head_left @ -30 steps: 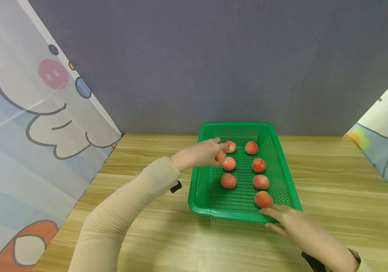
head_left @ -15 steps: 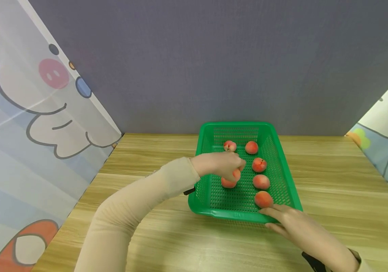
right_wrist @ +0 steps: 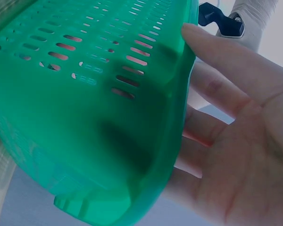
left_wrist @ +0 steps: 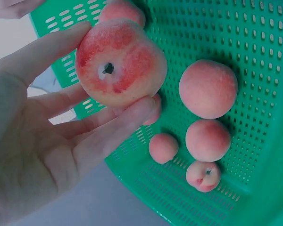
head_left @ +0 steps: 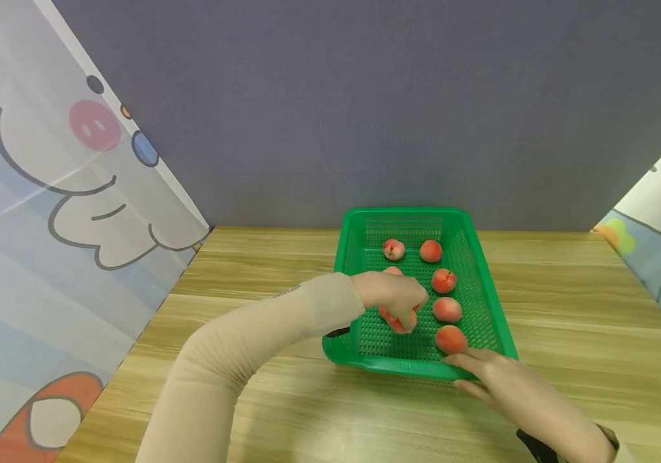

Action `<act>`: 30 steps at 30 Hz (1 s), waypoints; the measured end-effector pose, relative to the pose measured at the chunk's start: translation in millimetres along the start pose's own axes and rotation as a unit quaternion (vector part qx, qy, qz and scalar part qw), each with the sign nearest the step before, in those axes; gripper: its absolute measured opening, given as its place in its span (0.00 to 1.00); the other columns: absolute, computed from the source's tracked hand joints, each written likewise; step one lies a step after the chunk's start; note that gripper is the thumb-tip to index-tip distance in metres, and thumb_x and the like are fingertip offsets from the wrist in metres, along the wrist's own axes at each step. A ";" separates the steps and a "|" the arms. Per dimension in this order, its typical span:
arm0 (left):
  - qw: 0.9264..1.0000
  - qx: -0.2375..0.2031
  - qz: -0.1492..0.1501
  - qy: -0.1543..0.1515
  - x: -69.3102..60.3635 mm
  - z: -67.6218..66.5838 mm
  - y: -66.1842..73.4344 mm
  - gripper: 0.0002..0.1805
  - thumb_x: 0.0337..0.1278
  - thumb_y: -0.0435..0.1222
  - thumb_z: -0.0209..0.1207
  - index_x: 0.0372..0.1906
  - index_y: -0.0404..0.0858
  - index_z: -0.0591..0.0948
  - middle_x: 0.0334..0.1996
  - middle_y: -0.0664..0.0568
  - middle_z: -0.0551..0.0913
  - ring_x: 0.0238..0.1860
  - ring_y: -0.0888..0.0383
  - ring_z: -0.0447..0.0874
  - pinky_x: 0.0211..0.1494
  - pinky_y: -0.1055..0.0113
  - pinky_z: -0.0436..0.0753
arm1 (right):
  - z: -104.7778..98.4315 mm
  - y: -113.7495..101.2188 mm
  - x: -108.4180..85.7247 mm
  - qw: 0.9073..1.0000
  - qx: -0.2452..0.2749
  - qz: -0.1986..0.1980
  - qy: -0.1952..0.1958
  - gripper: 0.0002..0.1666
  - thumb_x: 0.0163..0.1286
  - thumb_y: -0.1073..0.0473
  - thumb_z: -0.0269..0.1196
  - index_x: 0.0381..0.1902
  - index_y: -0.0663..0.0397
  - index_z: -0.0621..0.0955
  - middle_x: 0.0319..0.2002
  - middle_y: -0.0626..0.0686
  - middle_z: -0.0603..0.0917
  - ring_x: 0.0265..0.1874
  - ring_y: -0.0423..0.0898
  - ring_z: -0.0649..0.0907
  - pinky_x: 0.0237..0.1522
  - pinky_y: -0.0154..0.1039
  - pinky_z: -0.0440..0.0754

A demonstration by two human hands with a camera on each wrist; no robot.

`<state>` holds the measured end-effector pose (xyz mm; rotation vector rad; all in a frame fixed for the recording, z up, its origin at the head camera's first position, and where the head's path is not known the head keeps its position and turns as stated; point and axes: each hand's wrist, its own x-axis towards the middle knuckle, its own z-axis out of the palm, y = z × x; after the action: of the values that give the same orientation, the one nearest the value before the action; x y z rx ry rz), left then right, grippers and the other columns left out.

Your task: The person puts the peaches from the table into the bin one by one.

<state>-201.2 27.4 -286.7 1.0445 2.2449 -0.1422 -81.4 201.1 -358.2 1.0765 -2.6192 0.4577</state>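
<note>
My left hand (head_left: 398, 294) holds a peach (left_wrist: 122, 63) by its sides, between thumb and fingers, over the green plastic basket (head_left: 388, 365). In the left wrist view the peach's stem end faces the camera. Below and beside it, several other peaches lie on the perforated floor, in two rough rows; my hand partly covers the nearer left ones in the head view. At the basket's front right corner, my right hand (head_left: 504, 379) grips the rim, thumb outside and fingers over the edge. One peach (head_left: 451, 339) lies close to those fingertips.
The basket stands on a wood-grain table (head_left: 272, 399), near a grey upright panel (head_left: 330, 116) at the back. Cartoon-printed curtains (head_left: 24, 212) hang on the left and right sides. Basket walls rise around the peaches.
My left hand has carried its peach from the basket's left side rightward and toward the front, beside the nearest peach in the left row. The right hand has stayed on the rim.
</note>
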 end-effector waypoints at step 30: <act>0.992 0.040 -0.092 -0.072 27.8 32.7 7.8 0.22 0.52 0.36 0.57 0.54 0.46 0.69 0.41 0.58 0.70 0.27 0.62 0.64 0.26 0.71 0.63 | 0.1 0.0 -0.3 1.000 0.003 -0.014 0.017 0.21 0.45 0.59 0.69 0.40 0.48 0.79 0.38 0.46 0.80 0.32 0.44 0.80 0.28 0.37 0.78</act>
<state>-191.9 39.1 -327.6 0.8381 2.2162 -0.3763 -81.2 201.2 -358.4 1.0962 -2.5715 0.4736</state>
